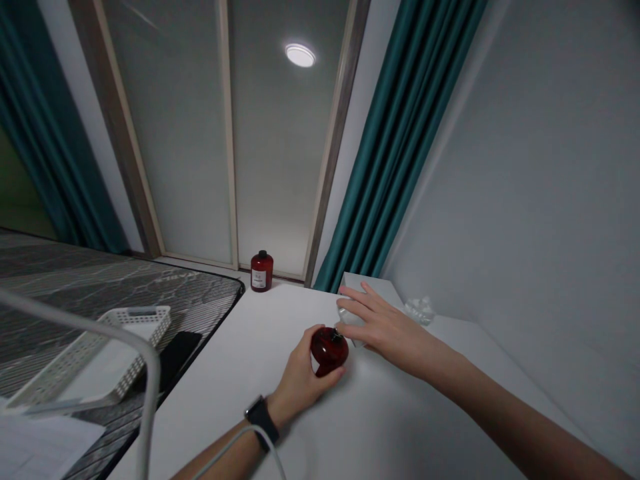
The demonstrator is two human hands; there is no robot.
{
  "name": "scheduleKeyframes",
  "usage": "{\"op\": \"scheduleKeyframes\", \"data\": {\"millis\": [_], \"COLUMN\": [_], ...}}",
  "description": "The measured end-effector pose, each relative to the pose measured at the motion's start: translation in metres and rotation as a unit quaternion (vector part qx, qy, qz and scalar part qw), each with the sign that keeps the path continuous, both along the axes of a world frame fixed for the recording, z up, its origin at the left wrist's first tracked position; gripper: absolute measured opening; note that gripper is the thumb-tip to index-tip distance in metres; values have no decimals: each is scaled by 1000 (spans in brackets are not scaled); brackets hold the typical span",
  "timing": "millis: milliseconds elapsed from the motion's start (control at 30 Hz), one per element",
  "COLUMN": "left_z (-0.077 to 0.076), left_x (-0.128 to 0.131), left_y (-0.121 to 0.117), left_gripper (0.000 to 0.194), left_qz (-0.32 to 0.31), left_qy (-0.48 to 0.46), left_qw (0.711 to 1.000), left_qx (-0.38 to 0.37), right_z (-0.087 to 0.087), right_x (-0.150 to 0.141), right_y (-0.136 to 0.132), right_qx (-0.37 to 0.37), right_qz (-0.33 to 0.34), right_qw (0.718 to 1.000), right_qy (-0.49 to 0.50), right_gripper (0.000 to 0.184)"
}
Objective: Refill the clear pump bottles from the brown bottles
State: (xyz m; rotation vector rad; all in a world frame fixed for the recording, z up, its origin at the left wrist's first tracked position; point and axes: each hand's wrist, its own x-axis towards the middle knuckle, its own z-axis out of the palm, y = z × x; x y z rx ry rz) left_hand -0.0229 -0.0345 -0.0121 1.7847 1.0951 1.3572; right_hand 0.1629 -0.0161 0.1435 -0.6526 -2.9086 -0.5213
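Observation:
My left hand (303, 370) is wrapped round a dark red glass bottle (330, 350) over the white table, with the bottle's top facing me. Fine dark detail shows at the bottle's mouth, too small to make out. My right hand (373, 323) reaches in from the right, fingers spread, its fingertips close by the bottle's mouth; I cannot tell whether they touch it. Behind that hand stands a white box (383, 287), partly covered by the fingers. Farther back, a second red bottle (262, 272) with a black cap and a white label stands upright near the table's far edge.
Crumpled clear plastic (420, 310) lies beside the box, near the wall. To the left, a white perforated basket (85, 360), a black flat object (175, 353) and paper (45, 447) rest on a grey striped surface (210, 293). A pale cable (150, 400) crosses the foreground.

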Motion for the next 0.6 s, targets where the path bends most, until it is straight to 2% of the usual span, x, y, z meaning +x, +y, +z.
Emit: {"op": "scheduleKeyframes", "data": {"millis": [600], "left_z": [3], "left_x": [-1], "left_y": [-1], "left_gripper": [67], "left_qz": [-5], "left_qy": [-9], "left_qw": [1000], "left_qx": [-4], "right_z": [4], "right_x": [-2], "right_y": [-3], "right_qx": [14], "right_qz": [0], "right_qw": [1000], "right_qy": [-16], "right_gripper": [18]}}
